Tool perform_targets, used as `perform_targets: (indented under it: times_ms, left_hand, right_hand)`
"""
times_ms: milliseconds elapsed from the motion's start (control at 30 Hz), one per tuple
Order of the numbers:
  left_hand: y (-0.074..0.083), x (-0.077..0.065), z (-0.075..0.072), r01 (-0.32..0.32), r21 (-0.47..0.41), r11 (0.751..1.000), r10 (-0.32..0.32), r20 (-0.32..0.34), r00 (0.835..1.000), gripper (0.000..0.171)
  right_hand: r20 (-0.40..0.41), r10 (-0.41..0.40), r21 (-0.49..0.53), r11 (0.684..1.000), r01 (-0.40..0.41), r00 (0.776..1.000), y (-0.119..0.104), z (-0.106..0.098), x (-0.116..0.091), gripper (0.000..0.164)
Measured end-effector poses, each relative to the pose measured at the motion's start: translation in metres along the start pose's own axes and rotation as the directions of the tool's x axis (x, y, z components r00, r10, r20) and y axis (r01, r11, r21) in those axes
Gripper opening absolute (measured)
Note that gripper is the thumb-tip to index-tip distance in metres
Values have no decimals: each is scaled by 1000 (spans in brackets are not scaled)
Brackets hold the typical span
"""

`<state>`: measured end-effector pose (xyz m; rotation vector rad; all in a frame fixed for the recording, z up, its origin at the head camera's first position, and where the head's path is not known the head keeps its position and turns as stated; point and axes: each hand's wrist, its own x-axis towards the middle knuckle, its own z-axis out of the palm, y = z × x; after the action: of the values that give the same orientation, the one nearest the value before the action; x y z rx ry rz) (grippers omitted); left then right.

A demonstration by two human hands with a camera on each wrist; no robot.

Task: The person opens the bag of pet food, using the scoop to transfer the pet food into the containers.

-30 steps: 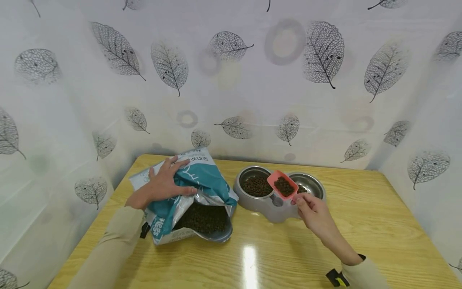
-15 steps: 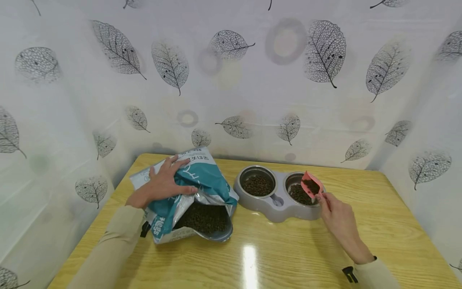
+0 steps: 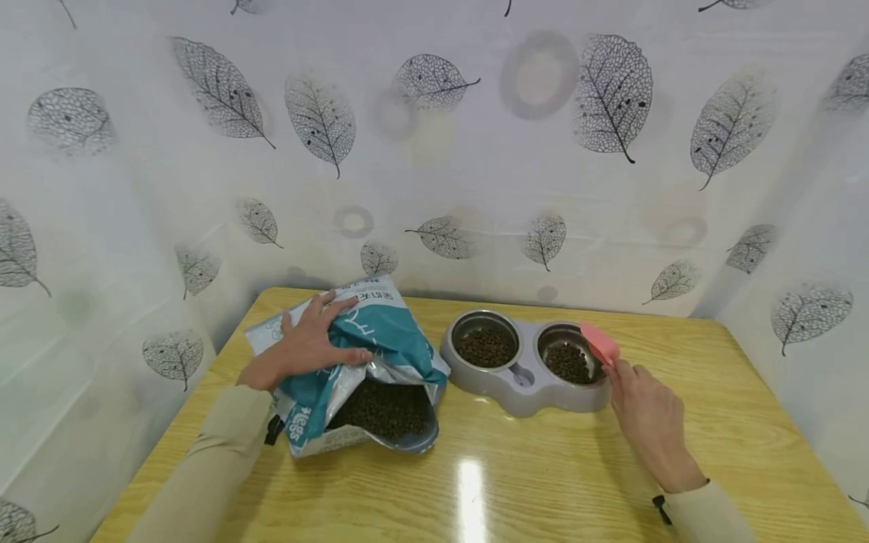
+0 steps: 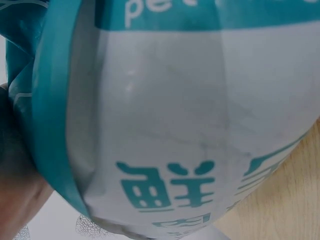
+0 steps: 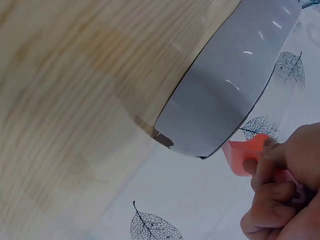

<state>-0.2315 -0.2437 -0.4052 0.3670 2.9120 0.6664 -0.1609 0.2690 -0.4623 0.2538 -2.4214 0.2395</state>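
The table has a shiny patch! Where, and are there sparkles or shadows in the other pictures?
Head view: white streak on the table, at the bottom edge; right wrist view: white glints on the grey bowl stand, soft shadow beside it; left wrist view: faint sheen on the bag.

Above the table (image 3: 543, 467), whose near edge is cut off, the right hand (image 3: 648, 411) partly hides the pink scoop (image 3: 600, 344), and fine print (image 3: 358, 286) on the bag (image 3: 397, 332) toward the far left corner is too small to read.
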Motion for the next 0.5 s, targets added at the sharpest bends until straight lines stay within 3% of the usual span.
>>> perform_targets:
  times_ms: [100,200,267,333,433,500]
  left_hand:
    - [1,0,0,-1,-2,1000,1,-2,1000,105]
    - [0,0,0,-3,-5,1000,3,0,1000,106]
    - [0,0,0,-3,-6,1000,3,1,1000,106]
    - [-1,0,1,-2,-6,1000,2,0,1000,106]
    - [-1,0,1,-1,-5,1000,1,-2,1000,106]
    - [-1,1,1,-2,-1,1000,2,-3,1000,106]
  right_hand:
    - [-16,17,62,998,-15,1000,-1,-1,2,11]
    - [36,108,260,959,-113,994,-7,-5,4,9]
    - [139,169,430,877,-214,976,-14,-9,6,16]
    - [261,181,568,765,-302,948,-22,-14,7,21]
    - [405,70,710,605,-362,912,-35,-18,7,25]
    - [442,-45,780,514,-358,896,-45,-18,7,25]
